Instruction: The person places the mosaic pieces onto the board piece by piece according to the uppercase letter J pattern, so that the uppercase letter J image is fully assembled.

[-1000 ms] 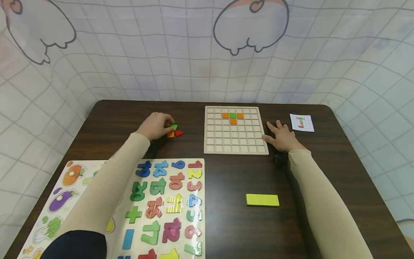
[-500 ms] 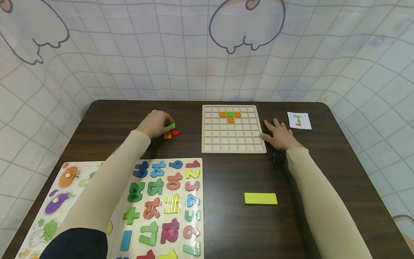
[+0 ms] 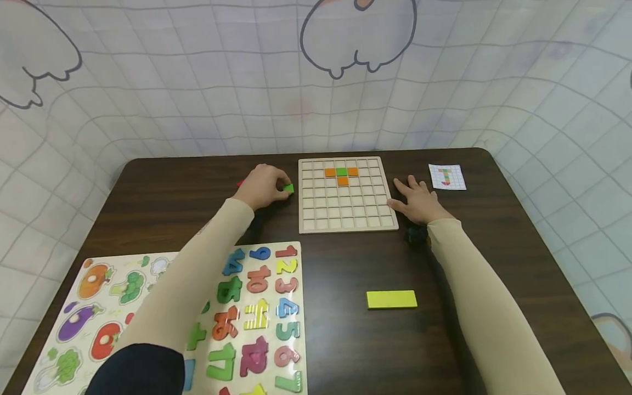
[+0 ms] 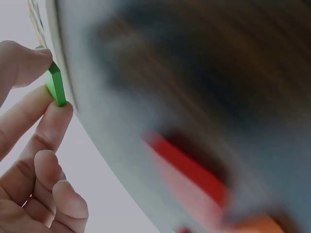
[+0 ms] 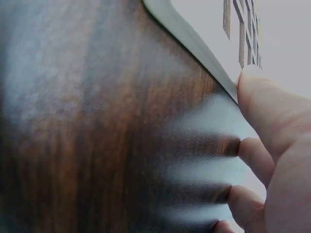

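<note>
Between thumb and fingers my left hand [image 3: 264,186] pinches a green square tile [image 4: 56,85], held just left of the wooden grid board [image 3: 316,224]. A red tile [image 4: 187,182] and part of an orange tile [image 4: 260,224] lie on the table behind that hand, blurred in the left wrist view. Near the board's top sit a green tile [image 3: 341,171] with an orange tile [image 3: 329,172] and another orange tile [image 3: 353,171] on either side, and a third orange tile [image 3: 342,181] below. My right hand [image 3: 418,202] has spread fingers on the table, its thumb touching the board's right edge.
A small pattern card [image 3: 447,177] lies right of my right hand. Nearer on the table [image 3: 345,351] is a yellow-green rectangular block [image 3: 391,299]. A large puzzle board [image 3: 276,351] with numbers and vegetables fills the front left, under my left forearm.
My left hand has lifted the green tile from the loose pile and carried it right, toward the grid board. My right hand stays at the board's edge. The head view has shifted slightly.
</note>
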`<state>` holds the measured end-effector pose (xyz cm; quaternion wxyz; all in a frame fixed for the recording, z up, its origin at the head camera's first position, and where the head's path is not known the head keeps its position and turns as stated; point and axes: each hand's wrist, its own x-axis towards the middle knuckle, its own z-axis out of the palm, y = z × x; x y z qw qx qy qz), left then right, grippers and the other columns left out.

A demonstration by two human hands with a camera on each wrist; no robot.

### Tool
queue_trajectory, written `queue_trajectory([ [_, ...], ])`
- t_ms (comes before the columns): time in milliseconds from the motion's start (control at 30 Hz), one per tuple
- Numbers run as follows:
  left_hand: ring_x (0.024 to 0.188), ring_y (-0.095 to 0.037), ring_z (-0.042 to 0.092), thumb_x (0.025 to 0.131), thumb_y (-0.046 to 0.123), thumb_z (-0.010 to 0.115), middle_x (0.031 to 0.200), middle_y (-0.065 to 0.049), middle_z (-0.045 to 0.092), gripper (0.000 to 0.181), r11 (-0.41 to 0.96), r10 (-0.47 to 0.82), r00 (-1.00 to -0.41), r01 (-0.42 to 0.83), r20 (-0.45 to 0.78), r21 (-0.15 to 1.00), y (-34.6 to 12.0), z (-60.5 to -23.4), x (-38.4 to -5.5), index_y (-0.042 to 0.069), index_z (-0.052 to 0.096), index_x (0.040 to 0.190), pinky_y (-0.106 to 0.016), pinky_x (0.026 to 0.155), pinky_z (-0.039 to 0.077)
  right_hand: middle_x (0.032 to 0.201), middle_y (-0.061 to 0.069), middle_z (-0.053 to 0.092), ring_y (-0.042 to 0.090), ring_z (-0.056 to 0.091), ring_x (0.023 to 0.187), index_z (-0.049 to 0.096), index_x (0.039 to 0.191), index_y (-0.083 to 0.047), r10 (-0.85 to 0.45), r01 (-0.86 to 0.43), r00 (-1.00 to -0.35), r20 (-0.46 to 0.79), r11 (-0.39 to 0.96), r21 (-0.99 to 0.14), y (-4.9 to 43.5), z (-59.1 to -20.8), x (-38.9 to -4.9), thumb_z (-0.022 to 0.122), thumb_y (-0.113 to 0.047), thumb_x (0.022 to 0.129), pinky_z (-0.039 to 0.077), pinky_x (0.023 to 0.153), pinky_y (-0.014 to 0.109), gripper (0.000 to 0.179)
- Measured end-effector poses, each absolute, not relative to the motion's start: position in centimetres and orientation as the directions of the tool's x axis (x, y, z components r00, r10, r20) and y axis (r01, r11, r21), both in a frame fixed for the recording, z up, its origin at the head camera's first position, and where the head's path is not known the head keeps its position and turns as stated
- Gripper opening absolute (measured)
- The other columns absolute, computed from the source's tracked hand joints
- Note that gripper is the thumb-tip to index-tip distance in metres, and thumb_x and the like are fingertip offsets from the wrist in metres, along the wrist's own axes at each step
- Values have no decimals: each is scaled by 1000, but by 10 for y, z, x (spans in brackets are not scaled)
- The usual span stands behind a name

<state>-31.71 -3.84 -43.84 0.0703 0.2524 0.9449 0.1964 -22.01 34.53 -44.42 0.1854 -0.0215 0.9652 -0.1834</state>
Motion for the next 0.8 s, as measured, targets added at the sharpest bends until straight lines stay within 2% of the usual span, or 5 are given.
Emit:
queue_trajectory([
  [367, 109, -22, 72, 95, 24, 78, 116, -6, 79, 25, 723, 620, -784, 561, -21, 404, 42, -430, -308, 11, 81, 116, -39, 106, 56, 170, 33, -6, 62, -4, 155, 11, 167, -7, -101, 29, -937, -334, 931, -363, 347, -447, -221, 42, -46, 111, 4, 120, 82, 75],
  [500, 89, -18, 65, 97, 21, 75, 98, -5, 78, 14, 705, 661, -750, 609, -26, 364, 58, -435, -309, 10, 82, 101, -33, 88, 56, 171, 32, -6, 61, -4, 155, 10, 167, -8, -104, 29, -936, -337, 929, -368, 342, -448, -221, 42, -45, 111, 4, 121, 81, 75],
  [600, 85, -16, 62, 98, 23, 74, 96, -4, 77, 14, 703, 668, -743, 621, -24, 346, 64, -439, -310, 11, 82, 99, -32, 84, 55, 171, 32, -6, 61, -4, 155, 10, 168, -8, -106, 28, -936, -335, 928, -373, 339, -449, -222, 42, -45, 111, 4, 121, 81, 75],
  [700, 96, -16, 71, 97, 25, 76, 109, -3, 80, 19, 706, 663, -749, 614, -22, 351, 68, -440, -310, 12, 82, 110, -33, 92, 59, 171, 31, -6, 60, -4, 156, 11, 168, -9, -105, 26, -938, -331, 929, -369, 337, -450, -224, 42, -46, 111, 4, 121, 80, 75],
  [800, 104, -19, 74, 96, 26, 77, 114, -5, 80, 23, 708, 657, -753, 604, -28, 367, 70, -439, -308, 12, 81, 115, -35, 95, 60, 171, 31, -6, 60, -4, 156, 11, 168, -9, -103, 24, -939, -328, 932, -362, 336, -451, -225, 42, -46, 111, 5, 121, 80, 75],
])
